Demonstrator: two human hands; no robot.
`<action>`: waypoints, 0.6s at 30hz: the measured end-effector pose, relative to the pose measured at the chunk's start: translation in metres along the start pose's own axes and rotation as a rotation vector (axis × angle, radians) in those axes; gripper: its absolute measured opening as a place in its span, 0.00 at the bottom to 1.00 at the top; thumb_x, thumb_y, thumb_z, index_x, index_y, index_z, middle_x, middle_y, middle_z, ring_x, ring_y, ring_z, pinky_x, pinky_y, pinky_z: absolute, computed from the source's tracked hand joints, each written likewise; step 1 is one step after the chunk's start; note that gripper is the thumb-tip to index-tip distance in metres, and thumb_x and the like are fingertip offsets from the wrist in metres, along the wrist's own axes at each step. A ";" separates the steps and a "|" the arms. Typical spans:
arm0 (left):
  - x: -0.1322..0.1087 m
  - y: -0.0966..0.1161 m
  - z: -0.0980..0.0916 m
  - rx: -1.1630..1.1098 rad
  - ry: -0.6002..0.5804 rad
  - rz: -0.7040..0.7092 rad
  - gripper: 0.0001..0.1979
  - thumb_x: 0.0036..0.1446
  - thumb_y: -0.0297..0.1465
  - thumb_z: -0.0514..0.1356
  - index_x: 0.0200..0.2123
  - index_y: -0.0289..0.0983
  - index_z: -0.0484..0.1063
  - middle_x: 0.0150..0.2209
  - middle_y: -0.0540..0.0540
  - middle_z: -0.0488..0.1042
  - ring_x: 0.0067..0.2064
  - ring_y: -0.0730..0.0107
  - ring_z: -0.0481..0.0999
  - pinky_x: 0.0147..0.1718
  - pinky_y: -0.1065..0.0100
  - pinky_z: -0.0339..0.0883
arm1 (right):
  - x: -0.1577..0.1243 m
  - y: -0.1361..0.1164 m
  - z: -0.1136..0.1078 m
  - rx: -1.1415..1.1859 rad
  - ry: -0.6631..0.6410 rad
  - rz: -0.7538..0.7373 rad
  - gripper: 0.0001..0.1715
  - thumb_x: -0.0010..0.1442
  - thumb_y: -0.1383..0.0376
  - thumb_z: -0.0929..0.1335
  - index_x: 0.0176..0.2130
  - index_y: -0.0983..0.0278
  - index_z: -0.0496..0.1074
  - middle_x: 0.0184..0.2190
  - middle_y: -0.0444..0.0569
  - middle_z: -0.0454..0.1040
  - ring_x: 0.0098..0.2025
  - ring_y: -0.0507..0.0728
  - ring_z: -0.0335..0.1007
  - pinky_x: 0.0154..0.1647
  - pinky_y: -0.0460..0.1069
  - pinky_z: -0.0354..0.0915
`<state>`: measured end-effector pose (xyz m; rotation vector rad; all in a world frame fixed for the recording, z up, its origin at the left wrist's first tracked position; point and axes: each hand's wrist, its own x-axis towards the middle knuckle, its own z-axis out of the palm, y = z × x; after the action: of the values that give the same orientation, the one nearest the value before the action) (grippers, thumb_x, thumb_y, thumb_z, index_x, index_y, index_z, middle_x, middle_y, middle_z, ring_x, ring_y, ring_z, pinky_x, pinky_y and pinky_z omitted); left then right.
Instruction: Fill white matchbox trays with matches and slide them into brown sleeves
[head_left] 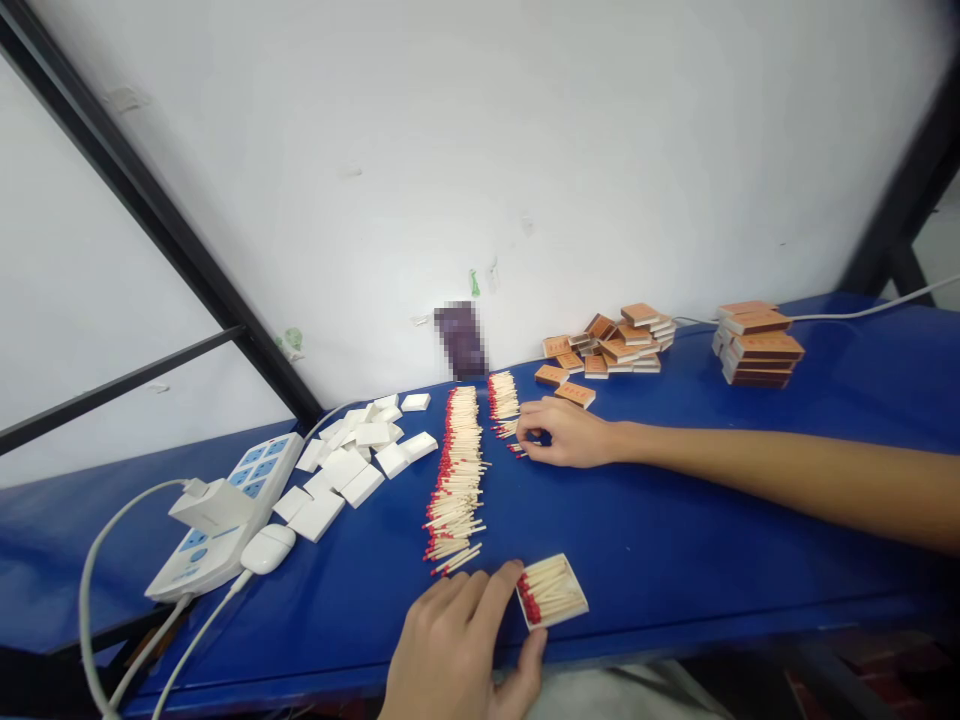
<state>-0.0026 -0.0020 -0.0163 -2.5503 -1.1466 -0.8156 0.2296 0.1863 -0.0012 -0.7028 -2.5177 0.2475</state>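
Observation:
My left hand (465,640) grips an inner matchbox tray (555,590) at the table's front edge, its thumb and index finger on the left side of the tray. Matches with red heads to the left fill much of that tray. Farther back, my right hand (566,432) is closed in a pinch on matches (516,450) at the near end of a short row of matches (503,396); how many it holds is hidden. Between the hands and to their left runs a long row of matches (459,460), all with red heads pointing left.
White box trays (345,465) lie heaped on the left, beside a power strip (225,515) with a charger and cables. Orange matchbox sleeves (619,345) are piled at the back right, and more stand stacked (757,345) farther right. A pixelated dark object (461,340) leans on the wall.

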 end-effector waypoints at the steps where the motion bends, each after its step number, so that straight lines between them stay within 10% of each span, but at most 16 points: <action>1: 0.000 0.000 0.000 -0.001 0.001 -0.001 0.15 0.65 0.35 0.53 0.52 0.38 0.66 0.31 0.47 0.77 0.28 0.61 0.78 0.27 0.62 0.75 | 0.000 0.000 0.000 0.005 0.002 0.000 0.04 0.58 0.68 0.68 0.31 0.64 0.72 0.32 0.46 0.71 0.31 0.52 0.64 0.35 0.48 0.55; 18: 0.000 0.000 0.000 0.013 0.012 0.005 0.14 0.66 0.36 0.52 0.52 0.38 0.66 0.31 0.46 0.77 0.28 0.62 0.79 0.27 0.64 0.75 | 0.000 -0.006 -0.003 -0.058 -0.047 0.090 0.05 0.54 0.68 0.66 0.35 0.64 0.70 0.35 0.47 0.73 0.32 0.54 0.63 0.35 0.49 0.53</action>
<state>-0.0020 -0.0021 -0.0164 -2.5339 -1.1373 -0.8186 0.2282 0.1816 0.0032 -0.8437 -2.5503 0.2259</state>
